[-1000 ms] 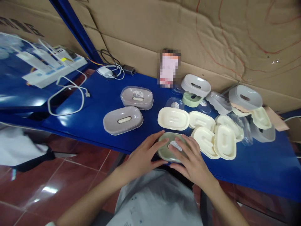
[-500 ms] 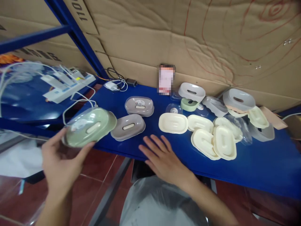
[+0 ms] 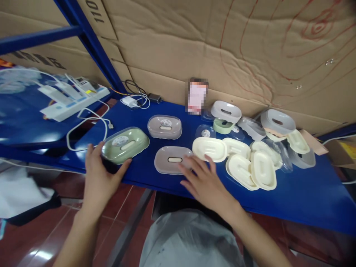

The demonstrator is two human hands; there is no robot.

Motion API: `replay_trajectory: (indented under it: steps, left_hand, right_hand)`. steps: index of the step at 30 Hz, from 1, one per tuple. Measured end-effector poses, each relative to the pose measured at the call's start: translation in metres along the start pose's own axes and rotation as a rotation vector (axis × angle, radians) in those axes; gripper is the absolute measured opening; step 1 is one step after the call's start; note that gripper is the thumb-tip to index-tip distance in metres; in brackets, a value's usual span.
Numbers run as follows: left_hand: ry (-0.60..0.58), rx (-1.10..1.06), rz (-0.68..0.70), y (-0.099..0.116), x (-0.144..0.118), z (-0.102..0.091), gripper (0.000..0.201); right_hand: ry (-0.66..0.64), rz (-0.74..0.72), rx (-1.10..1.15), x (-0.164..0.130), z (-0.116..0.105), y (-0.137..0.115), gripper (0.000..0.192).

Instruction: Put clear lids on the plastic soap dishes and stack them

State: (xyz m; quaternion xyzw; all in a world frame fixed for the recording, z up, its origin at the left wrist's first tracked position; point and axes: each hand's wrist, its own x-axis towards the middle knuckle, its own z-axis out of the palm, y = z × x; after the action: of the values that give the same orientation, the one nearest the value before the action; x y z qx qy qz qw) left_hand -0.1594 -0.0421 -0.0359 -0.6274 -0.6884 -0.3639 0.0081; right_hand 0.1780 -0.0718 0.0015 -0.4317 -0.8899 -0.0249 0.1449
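Note:
A green soap dish (image 3: 126, 146) with a clear lid and a round sticker lies at the left of the blue table. My left hand (image 3: 101, 174) grips its near-left end, fingers on the left side and thumb at the front edge. My right hand (image 3: 205, 181) has its thumb and fingers on the right end of a grey soap dish (image 3: 165, 159) with a pale slot in the middle. Behind it sits another grey soap dish (image 3: 160, 128) under a clear lid with a sticker. Beside my right fingers lies a cream tray (image 3: 210, 148).
More cream trays (image 3: 264, 172) lie overlapping on the right. Grey dish bases (image 3: 278, 120), a green ring-like part (image 3: 222, 126) and clear lids (image 3: 205, 131) sit behind them. A phone (image 3: 197, 96) leans on the cardboard. A power strip (image 3: 75, 105) with cables lies left.
My left hand has lowered the green soap dish onto the table, to the right of where it was held. The front grey soap dish has slid right, and my right hand now touches it.

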Motion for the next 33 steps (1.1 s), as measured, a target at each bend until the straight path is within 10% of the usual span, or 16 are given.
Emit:
replay_trajectory:
  steps: [4,10,23,33]
  left_hand:
    - [0.112,0.002,0.212,0.027,-0.023,0.000,0.060]
    - [-0.200,-0.152,0.629,0.072,-0.047,0.024,0.029]
    - [-0.298,-0.316,0.628,0.081,-0.052,0.033,0.012]
    - [-0.377,-0.263,0.489,0.029,-0.043,-0.009,0.009]
  right_hand:
    - [0.016,0.179,-0.139,-0.008,-0.005,0.049,0.053]
    - [0.032,0.149,-0.191,-0.014,-0.012,0.087,0.034]
    - [0.032,0.097,-0.225,0.012,0.013,0.073,0.048]
    - [0.037,-0.058,0.071,-0.016,0.007,0.041,0.025]
